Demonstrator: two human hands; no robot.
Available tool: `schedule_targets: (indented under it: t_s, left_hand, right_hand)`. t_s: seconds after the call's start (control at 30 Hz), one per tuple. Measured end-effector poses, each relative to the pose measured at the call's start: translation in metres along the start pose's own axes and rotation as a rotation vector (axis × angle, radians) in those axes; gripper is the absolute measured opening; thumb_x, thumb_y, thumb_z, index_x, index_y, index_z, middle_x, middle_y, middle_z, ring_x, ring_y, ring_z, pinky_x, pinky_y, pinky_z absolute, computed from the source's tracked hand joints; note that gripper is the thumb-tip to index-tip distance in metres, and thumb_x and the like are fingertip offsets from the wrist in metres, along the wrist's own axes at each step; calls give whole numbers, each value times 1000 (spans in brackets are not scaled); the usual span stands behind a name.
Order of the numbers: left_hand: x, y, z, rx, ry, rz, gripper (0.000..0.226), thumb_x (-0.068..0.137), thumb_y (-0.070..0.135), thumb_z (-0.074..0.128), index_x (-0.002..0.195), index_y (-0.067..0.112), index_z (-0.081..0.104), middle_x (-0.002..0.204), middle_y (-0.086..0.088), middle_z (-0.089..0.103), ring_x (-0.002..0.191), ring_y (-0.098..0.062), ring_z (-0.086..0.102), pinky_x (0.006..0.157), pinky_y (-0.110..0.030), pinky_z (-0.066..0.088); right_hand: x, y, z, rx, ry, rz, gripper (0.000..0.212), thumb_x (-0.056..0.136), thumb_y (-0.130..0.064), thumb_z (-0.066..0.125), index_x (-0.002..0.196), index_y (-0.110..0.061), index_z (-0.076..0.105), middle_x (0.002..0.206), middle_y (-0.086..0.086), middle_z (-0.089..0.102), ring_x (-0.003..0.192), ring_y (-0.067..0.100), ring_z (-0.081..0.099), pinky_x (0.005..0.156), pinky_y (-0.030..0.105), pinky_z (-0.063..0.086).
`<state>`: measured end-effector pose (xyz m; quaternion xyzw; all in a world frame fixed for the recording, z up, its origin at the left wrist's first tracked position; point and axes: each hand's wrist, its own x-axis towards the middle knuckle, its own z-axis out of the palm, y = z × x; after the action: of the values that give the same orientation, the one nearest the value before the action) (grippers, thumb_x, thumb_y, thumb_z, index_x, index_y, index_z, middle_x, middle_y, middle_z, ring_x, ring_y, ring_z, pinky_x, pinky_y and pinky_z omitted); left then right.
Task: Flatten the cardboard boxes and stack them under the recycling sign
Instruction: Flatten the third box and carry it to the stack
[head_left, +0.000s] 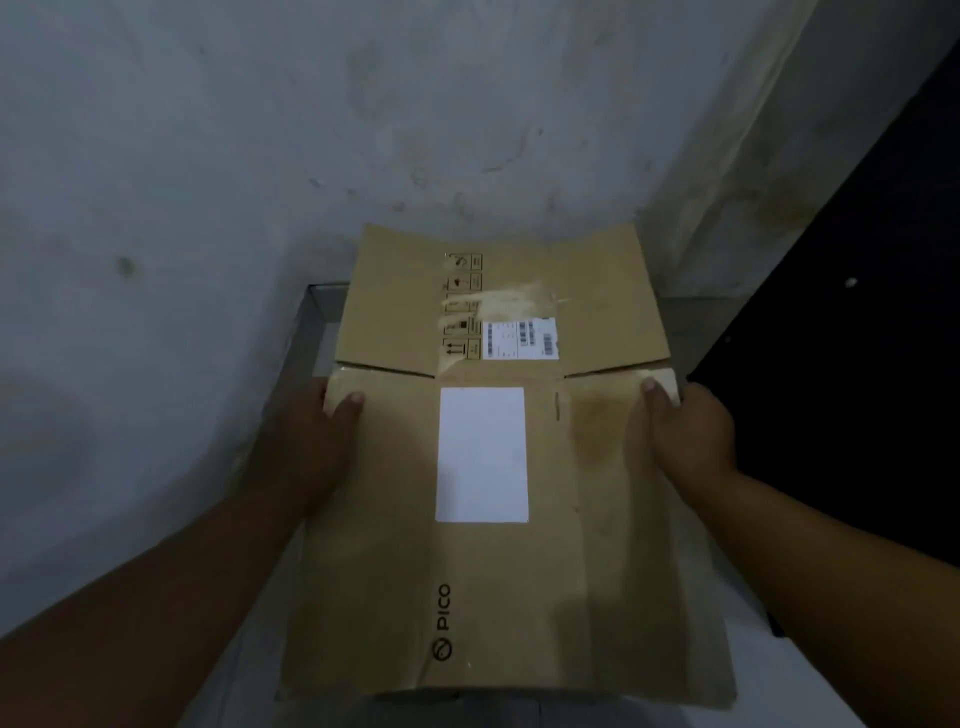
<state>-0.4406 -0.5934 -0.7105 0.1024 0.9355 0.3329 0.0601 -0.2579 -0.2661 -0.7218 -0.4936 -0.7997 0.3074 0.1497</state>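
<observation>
A flattened brown cardboard box (592, 499) printed "PICO" fills the middle of the head view, with a blank white label at its centre and a barcode sticker on the far flap. My left hand (317, 441) grips its left edge, thumb on top. My right hand (691, 436) grips the right edge the same way. The far flaps reach towards the wall. No recycling sign is visible.
A stained grey wall (260, 156) rises straight ahead, meeting another pale wall at a corner on the right. A low grey ledge or frame (311, 312) runs along the floor under the box. A dark panel (857, 312) stands at the right.
</observation>
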Motion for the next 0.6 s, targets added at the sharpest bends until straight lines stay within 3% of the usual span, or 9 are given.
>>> schedule_targets:
  t_s: [0.07, 0.2, 0.27, 0.33, 0.4, 0.47, 0.6]
  left_hand:
    - [-4, -12, 13, 32, 9, -21, 51, 90, 68, 46, 117, 27, 60, 110, -3, 65, 102, -31, 62, 83, -39, 51]
    - [-11, -28, 39, -70, -48, -95, 35, 100, 27, 54, 128, 6, 60, 116, -10, 63, 94, -20, 51, 59, -19, 27]
    - [-12, -40, 51, -78, -91, -89, 34, 99, 17, 55, 130, 4, 59, 117, -15, 63, 91, -21, 48, 55, -16, 28]
    - [-9, -56, 61, -116, -121, -136, 34, 98, 14, 55, 130, 6, 57, 108, -8, 59, 94, -24, 53, 65, -18, 36]
    - [-5, -61, 67, -162, -127, -162, 35, 92, 21, 58, 126, 12, 58, 105, -3, 61, 101, -33, 60, 78, -39, 49]
    - [-1, -76, 77, -152, -135, -149, 43, 83, 30, 58, 123, 14, 60, 109, -3, 65, 103, -32, 62, 84, -47, 51]
    - [3, -98, 98, -127, -138, -220, 35, 92, 17, 65, 126, 9, 62, 114, -5, 65, 102, -28, 62, 78, -34, 44]
  right_hand:
    - [-4, 13, 19, 2, -22, 10, 50, 101, -45, 51, 100, 3, 62, 104, 27, 64, 96, 44, 61, 68, 37, 41]
    - [-10, 40, 47, 44, -29, -18, 43, 102, -41, 50, 89, -1, 59, 88, 16, 62, 79, 29, 56, 64, 32, 33]
    - [-13, 51, 56, 79, -30, -27, 38, 102, -38, 49, 93, -2, 60, 88, 9, 57, 80, 22, 50, 67, 31, 33]
    - [-20, 63, 68, 105, -39, -19, 37, 103, -35, 49, 97, -1, 62, 88, 7, 57, 81, 22, 51, 68, 30, 34]
    - [-23, 72, 82, 127, -47, -6, 38, 103, -35, 49, 94, -1, 61, 85, 7, 59, 81, 26, 56, 62, 31, 34]
    - [-25, 79, 92, 135, -80, 16, 34, 102, -34, 50, 91, -3, 58, 80, 3, 56, 80, 27, 57, 54, 27, 33]
    - [-26, 90, 108, 125, -166, 63, 33, 93, -32, 68, 106, -4, 56, 88, 1, 56, 87, 26, 59, 55, 24, 36]
